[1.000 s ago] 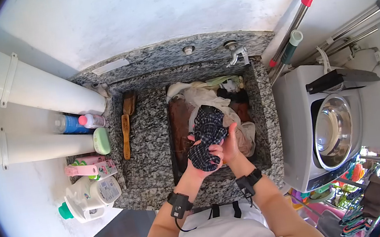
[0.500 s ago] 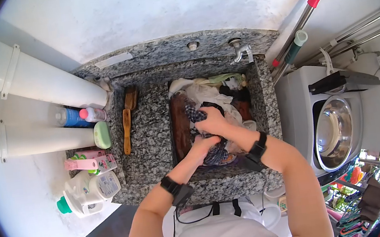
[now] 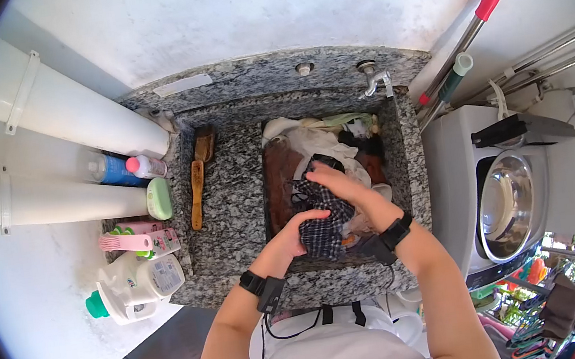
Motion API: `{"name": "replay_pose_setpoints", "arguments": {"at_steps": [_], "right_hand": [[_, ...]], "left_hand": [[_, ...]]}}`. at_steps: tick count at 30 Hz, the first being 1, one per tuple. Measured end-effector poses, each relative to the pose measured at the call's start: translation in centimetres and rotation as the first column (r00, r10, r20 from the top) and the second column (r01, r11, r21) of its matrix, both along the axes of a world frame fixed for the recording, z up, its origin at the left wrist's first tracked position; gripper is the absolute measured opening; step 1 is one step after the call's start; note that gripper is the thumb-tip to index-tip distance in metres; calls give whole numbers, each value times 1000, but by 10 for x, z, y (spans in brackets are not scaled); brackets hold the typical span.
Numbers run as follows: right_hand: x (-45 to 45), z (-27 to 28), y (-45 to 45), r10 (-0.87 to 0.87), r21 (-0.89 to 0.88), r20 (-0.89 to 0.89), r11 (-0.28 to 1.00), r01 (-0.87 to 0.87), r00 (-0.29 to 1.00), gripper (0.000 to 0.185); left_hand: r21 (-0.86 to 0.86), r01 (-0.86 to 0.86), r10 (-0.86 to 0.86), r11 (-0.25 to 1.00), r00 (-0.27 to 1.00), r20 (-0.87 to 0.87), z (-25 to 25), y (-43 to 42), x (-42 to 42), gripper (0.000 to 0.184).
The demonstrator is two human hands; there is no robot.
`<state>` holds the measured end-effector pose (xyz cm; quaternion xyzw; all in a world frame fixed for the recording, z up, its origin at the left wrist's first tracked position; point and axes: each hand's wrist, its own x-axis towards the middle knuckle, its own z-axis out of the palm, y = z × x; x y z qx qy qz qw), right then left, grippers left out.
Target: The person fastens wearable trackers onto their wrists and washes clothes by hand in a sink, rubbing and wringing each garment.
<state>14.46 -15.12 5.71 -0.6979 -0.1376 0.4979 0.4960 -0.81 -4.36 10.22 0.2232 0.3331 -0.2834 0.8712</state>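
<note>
A dark checked cloth (image 3: 322, 237) lies bunched in the sink basin, on top of other wet laundry. My left hand (image 3: 294, 238) is closed on its left edge, thumb stretched across the top and the other fingers hidden behind the fabric. My right hand (image 3: 331, 179) rests at the cloth's upper right side with its fingers stretched out; part of it is hidden. Beyond the hands, whitish cloth (image 3: 322, 142) and pale green cloth (image 3: 349, 120) lie in brownish water (image 3: 282, 180), with dark fabric on the right.
A wooden-handled brush (image 3: 197, 195) lies on the granite ledge (image 3: 233, 237) left of the basin. Bottles, including a white jug (image 3: 128, 291), and a green soap (image 3: 159, 199) line the left side. A tap (image 3: 376, 82) juts over the back right. A washing machine (image 3: 451, 180) with a metal bowl (image 3: 505, 205) stands right.
The checked cloth has gone from gathered between both hands to spread lower and flatter. My right hand's fingers have straightened; my left hand has shifted slightly down and left.
</note>
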Motion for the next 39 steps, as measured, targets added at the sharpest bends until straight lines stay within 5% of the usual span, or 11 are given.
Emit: {"name": "replay_pose_setpoints", "arguments": {"at_steps": [3,5,6,11,15,19,25,26,31,34,39], "right_hand": [[0,21,-24,48,215,-628,970,114,777,72],[-39,21,-20,125,489,-739,776,399,662,71],[-53,20,-18,265,615,-785,444,651,560,71],[-52,23,-22,83,578,-810,279,767,580,88],[-42,48,-27,54,563,-821,248,788,569,84],[-37,55,-30,-316,580,-260,705,409,913,39],[-25,43,-7,-202,-25,375,973,228,905,27],[-26,24,-3,-262,7,491,955,297,831,25],[-14,33,0,-489,283,405,871,402,773,17],[-18,54,-8,-471,458,706,873,167,529,18],[-50,85,-27,-404,590,772,742,-318,490,27]], "left_hand": [[-211,13,34,977,975,218,8,-6,-6,37],[-767,101,197,634,938,287,20,-14,-2,42],[-815,42,255,577,939,229,23,-19,-4,45],[-830,-213,465,516,883,62,28,-24,-7,46],[-560,-454,511,693,857,-63,25,-24,-7,38],[-93,-392,400,915,913,78,32,-38,-9,48],[890,-305,-74,338,935,348,-23,-62,8,56],[902,84,-250,424,968,28,0,-52,14,62],[892,-163,-119,421,965,232,-37,-47,24,72],[181,-302,317,936,946,-62,-9,-36,19,60],[-558,-87,251,825,942,224,-11,-16,-4,46]]}}
